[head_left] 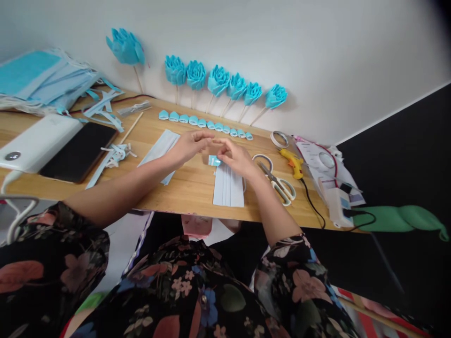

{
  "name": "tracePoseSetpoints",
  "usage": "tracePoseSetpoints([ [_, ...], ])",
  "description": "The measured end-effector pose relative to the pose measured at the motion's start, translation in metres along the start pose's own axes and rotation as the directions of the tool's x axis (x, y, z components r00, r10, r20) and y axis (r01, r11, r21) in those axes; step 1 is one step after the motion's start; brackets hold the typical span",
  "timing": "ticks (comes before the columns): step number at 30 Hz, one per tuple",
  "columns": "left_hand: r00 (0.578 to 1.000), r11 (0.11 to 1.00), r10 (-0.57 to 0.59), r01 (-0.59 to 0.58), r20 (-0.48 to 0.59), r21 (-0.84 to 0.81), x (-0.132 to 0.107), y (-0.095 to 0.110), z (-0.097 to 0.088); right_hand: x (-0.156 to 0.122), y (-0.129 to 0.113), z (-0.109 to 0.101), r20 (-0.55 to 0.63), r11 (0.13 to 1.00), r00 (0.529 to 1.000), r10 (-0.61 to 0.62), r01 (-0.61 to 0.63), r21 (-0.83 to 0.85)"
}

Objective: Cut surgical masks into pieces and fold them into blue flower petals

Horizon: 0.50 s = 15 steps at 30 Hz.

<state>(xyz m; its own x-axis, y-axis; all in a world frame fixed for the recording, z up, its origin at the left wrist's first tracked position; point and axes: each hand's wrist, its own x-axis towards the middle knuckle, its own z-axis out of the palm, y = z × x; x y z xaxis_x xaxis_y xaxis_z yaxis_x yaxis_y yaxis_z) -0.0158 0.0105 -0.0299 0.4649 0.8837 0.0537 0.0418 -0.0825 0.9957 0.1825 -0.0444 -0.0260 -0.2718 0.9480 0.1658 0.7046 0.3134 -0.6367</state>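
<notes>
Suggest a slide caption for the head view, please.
Left hand and right hand close together by a small blue piece, seven stemmed blue flowers behind.

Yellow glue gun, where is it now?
In the head view, the yellow glue gun lies on the table's right side, between the scissors and the printed paper.

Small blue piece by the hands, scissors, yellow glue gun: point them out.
Small blue piece (213, 161): head view, its middle.
Scissors (274, 180): head view, near the pivot.
Yellow glue gun (293, 161): head view, its body.
</notes>
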Motion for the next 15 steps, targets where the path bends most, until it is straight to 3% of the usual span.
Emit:
tracePoseSetpoints([
  [3, 0.995, 0.999, -0.027, 0.023, 0.100, 0.039, -0.004, 0.006, 0.001, -0.006, -0.004, -0.011, -0.067, 0.996, 0.998, -0.005, 0.011, 0.087],
  [8, 0.975, 0.993, -0.055, 0.030, 0.214, 0.117, -0.008, 0.014, 0.000, -0.005, -0.017, -0.022, -0.109, 0.995, 0.993, -0.037, 0.047, 0.093],
  [12, 0.982, 0.993, -0.065, 0.047, 0.175, 0.109, -0.009, 0.013, 0.002, 0.001, -0.024, -0.020, -0.147, 0.994, 0.988, -0.037, 0.052, 0.101],
  [15, 0.991, 0.995, -0.093, 0.091, 0.091, 0.031, -0.007, 0.011, 0.003, 0.003, -0.020, -0.011, -0.359, 0.987, 0.933, 0.016, 0.042, 0.153],
])
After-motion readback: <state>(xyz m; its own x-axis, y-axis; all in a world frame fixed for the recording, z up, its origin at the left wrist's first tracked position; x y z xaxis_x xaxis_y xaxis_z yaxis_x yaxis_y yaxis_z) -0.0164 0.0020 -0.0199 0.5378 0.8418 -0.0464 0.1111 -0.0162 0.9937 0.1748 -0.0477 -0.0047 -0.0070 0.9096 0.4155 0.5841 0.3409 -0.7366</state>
